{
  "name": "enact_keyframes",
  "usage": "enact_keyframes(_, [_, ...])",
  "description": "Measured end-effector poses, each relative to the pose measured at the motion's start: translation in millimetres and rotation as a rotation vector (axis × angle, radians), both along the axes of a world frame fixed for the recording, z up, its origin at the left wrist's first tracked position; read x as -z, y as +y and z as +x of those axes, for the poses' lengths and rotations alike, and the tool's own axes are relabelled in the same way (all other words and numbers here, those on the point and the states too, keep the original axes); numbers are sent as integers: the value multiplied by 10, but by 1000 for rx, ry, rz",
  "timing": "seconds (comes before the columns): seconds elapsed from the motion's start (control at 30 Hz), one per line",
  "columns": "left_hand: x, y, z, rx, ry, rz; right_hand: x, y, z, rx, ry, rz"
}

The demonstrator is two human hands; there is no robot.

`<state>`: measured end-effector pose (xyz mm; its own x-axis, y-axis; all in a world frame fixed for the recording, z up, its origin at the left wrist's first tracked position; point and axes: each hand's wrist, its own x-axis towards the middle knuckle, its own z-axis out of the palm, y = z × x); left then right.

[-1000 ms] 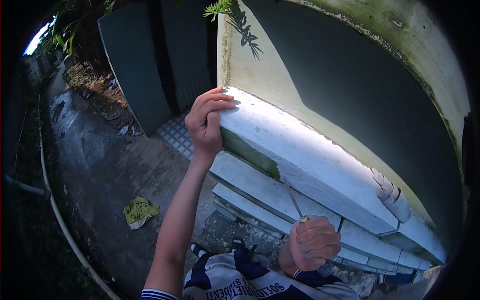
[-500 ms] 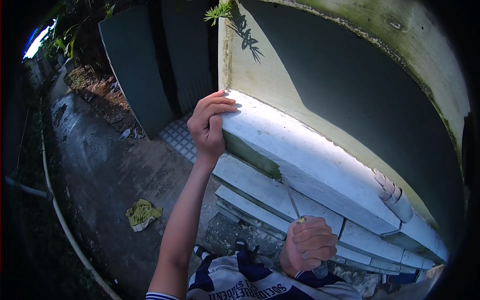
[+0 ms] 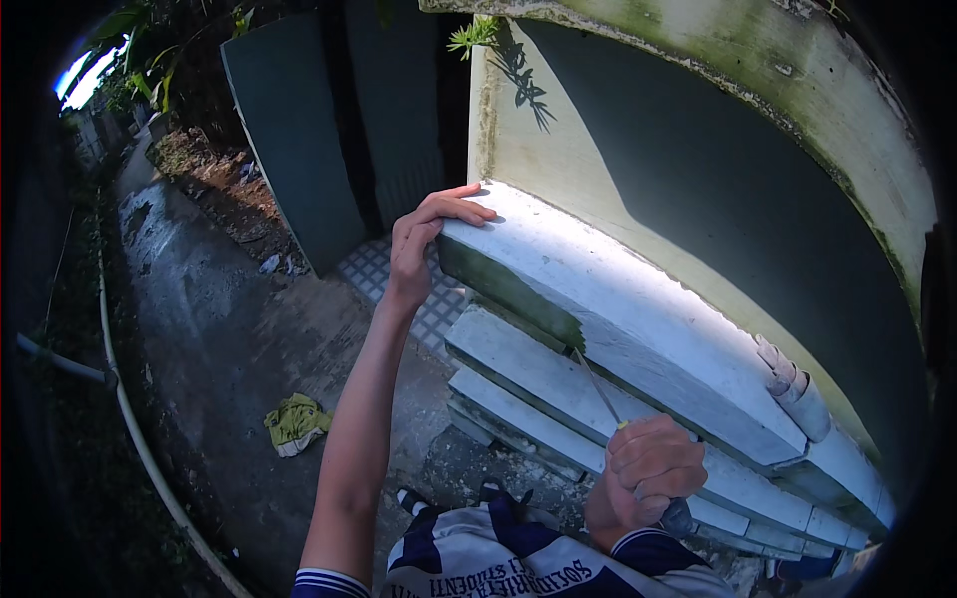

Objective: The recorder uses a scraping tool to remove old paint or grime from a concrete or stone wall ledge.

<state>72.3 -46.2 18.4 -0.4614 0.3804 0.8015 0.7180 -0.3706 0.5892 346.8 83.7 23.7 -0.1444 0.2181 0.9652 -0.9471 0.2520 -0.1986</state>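
The slim, straight tool (image 3: 600, 393), with a thin metal shaft, a yellow collar and a greyish handle end, lies just right of and below the frame's centre, its tip at the edge of the dark green patch (image 3: 510, 297) on the front of the white-topped ledge (image 3: 608, 284). The right hand (image 3: 653, 470), lower right, is clenched round its handle, the shaft projecting toward the upper left; the left hand (image 3: 424, 242), upper centre, lies unclenched over the ledge's corner.
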Motion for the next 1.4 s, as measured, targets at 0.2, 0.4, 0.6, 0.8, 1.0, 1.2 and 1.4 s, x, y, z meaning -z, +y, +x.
enact_keyframes(0.2, [60,107,19,23,-14,44,-19,-29,-65,-75,-58,-10])
enact_keyframes(0.4, [114,185,20,-59,20,164,-524,-89,-126,-192,43,69])
enact_keyframes(0.6, [116,287,18,-83,45,265,-626,-153,-667,-60,-286,89])
enact_keyframes(0.8, [146,278,13,-81,58,309,-809,-212,-447,-152,-335,188])
enact_keyframes(1.0, [168,261,7,-62,73,327,-719,-221,-663,-10,-495,253])
enact_keyframes(1.2, [180,269,-28,-30,82,323,-782,-430,-279,70,-340,182])
enact_keyframes(1.4, [131,252,-18,-10,108,276,-338,-324,-55,242,-280,89])
